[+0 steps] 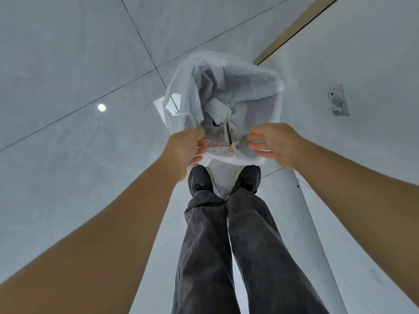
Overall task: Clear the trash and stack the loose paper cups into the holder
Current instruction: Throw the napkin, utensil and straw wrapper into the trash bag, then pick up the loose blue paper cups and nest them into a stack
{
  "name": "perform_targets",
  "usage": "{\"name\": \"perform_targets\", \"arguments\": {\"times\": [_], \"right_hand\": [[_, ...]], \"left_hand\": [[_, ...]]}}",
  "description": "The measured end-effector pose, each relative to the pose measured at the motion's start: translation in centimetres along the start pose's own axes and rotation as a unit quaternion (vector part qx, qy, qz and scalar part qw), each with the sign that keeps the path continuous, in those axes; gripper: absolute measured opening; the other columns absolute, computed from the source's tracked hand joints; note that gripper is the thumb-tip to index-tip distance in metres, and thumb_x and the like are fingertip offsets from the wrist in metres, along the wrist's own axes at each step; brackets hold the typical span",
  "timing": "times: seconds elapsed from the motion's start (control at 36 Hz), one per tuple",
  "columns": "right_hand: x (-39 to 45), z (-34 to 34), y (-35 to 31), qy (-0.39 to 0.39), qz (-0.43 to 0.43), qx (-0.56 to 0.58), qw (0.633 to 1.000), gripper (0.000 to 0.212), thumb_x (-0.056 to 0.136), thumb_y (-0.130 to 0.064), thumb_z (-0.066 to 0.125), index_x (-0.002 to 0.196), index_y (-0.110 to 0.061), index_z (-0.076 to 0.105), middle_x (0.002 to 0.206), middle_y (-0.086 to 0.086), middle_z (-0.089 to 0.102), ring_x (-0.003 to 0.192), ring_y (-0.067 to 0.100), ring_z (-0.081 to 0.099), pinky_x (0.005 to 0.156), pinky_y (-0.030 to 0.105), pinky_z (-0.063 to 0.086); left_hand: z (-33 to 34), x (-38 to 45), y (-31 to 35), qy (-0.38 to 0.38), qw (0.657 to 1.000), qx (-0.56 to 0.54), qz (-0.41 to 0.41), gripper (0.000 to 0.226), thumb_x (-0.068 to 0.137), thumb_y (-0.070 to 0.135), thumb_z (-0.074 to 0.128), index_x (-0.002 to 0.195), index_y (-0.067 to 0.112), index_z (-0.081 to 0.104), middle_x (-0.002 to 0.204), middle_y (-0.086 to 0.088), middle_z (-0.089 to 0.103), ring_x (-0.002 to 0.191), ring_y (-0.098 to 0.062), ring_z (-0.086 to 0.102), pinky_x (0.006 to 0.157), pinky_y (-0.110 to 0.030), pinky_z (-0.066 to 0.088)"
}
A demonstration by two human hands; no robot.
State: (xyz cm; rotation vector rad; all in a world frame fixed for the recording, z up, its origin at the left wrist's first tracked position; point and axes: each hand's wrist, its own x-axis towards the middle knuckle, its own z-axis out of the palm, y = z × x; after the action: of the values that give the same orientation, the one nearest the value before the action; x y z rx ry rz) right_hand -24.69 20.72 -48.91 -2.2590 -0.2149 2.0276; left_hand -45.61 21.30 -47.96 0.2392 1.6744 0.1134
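Note:
A white plastic trash bag (238,87) stands open on the floor in front of my feet. Inside it lie crumpled white tissue (217,109), a black stick-like item (228,134) and a reddish printed wrapper (217,147). My left hand (183,150) pinches the near left edge of the bag's rim. My right hand (275,145) hovers over the near right edge with its fingers spread and nothing in it. No paper cups or holder are in view.
Grey tiled floor (68,75) spreads to the left. A white wall or cabinet face (362,64) with a small printed sticker (338,101) rises on the right. My dark shoes (200,180) and grey trousers stand just behind the bag.

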Motion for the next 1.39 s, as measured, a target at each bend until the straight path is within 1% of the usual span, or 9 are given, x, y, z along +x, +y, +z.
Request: {"name": "perform_targets", "arguments": {"times": [0.14,0.19,0.33,0.47,0.61,0.89,1.06,1.22,1.39], "right_hand": [[-4.7,-1.0,-0.3,0.005,-0.014,0.046,0.999,0.025,0.090,-0.020,0.066,0.113,-0.010,0.062,0.102,0.002,0.068,0.090,0.017,0.064,0.070,0.026,0.050],[-6.4,-1.3,-0.3,0.007,-0.016,0.055,0.998,0.025,0.093,-0.020,0.063,0.116,-0.009,0.062,0.105,0.004,0.068,0.093,0.019,0.065,0.071,0.026,0.051],[-11.3,-2.1,-1.0,0.006,-0.033,0.071,0.997,0.012,0.093,-0.021,0.063,0.102,-0.012,0.066,0.103,0.005,0.069,0.094,0.022,0.067,0.078,0.031,0.052],[-16.9,-3.1,-1.4,0.006,-0.059,0.094,0.994,0.011,0.092,-0.021,0.065,0.098,-0.012,0.067,0.108,0.009,0.070,0.097,0.024,0.069,0.080,0.033,0.053],[-22.6,-3.8,-1.3,0.006,-0.089,0.141,0.986,0.022,0.093,-0.019,0.064,0.111,-0.007,0.065,0.111,0.012,0.070,0.100,0.025,0.069,0.075,0.030,0.056],[-33.9,-4.9,0.3,-0.026,-0.171,0.210,0.962,0.019,0.094,-0.020,0.062,0.108,-0.012,0.071,0.104,0.005,0.078,0.093,0.021,0.076,0.075,0.031,0.059],[-39.6,-6.0,1.3,-0.012,-0.222,0.259,0.940,0.020,0.097,-0.020,0.058,0.108,-0.011,0.072,0.104,0.006,0.079,0.096,0.024,0.075,0.083,0.038,0.056],[-44.3,-8.2,2.4,0.011,-0.255,0.308,0.916,0.023,0.096,-0.020,0.059,0.112,-0.009,0.070,0.106,0.009,0.078,0.099,0.027,0.074,0.080,0.035,0.058],[-48.5,-11.7,4.8,0.036,-0.294,0.347,0.890,0.024,0.097,-0.021,0.056,0.113,-0.009,0.070,0.109,0.008,0.077,0.100,0.026,0.074,0.078,0.034,0.061]], "left_hand": [[-2.3,-4.6,0.0,0.001,1.000,-0.030,0.009,0.024,0.093,0.024,0.059,0.112,0.011,0.065,0.097,-0.007,0.071,0.091,-0.021,0.068,0.083,-0.033,0.057],[-3.1,-6.3,0.0,0.001,0.999,-0.040,0.015,0.024,0.094,0.023,0.058,0.113,0.011,0.065,0.100,-0.009,0.071,0.095,-0.024,0.069,0.081,-0.033,0.057],[-4.6,-11.0,1.1,0.004,0.997,-0.063,0.051,0.019,0.095,0.027,0.057,0.108,0.017,0.065,0.100,-0.008,0.071,0.096,-0.023,0.070,0.078,-0.032,0.057],[-5.6,-16.2,2.0,-0.006,0.993,-0.083,0.080,0.017,0.095,0.031,0.057,0.108,0.021,0.064,0.101,-0.007,0.072,0.094,-0.023,0.070,0.071,-0.029,0.057],[-6.0,-21.1,2.2,-0.020,0.992,-0.086,0.095,0.016,0.095,0.031,0.059,0.106,0.022,0.066,0.102,-0.006,0.073,0.094,-0.022,0.071,0.066,-0.026,0.056],[-6.0,-31.0,2.9,-0.059,0.984,-0.083,0.145,0.017,0.095,0.031,0.059,0.107,0.022,0.068,0.098,-0.004,0.075,0.093,-0.022,0.072,0.071,-0.028,0.058],[-6.8,-36.4,4.1,-0.083,0.976,-0.085,0.180,0.021,0.093,0.030,0.061,0.108,0.019,0.069,0.099,-0.007,0.076,0.095,-0.025,0.072,0.073,-0.031,0.058],[-6.6,-40.7,6.0,-0.115,0.968,-0.071,0.212,0.016,0.094,0.025,0.060,0.102,0.018,0.072,0.097,-0.007,0.076,0.088,-0.023,0.071,0.075,-0.032,0.059],[-4.0,-44.3,7.5,-0.153,0.957,-0.033,0.242,0.016,0.093,0.024,0.062,0.100,0.014,0.072,0.092,-0.007,0.076,0.081,-0.022,0.070,0.064,-0.028,0.060]]}}
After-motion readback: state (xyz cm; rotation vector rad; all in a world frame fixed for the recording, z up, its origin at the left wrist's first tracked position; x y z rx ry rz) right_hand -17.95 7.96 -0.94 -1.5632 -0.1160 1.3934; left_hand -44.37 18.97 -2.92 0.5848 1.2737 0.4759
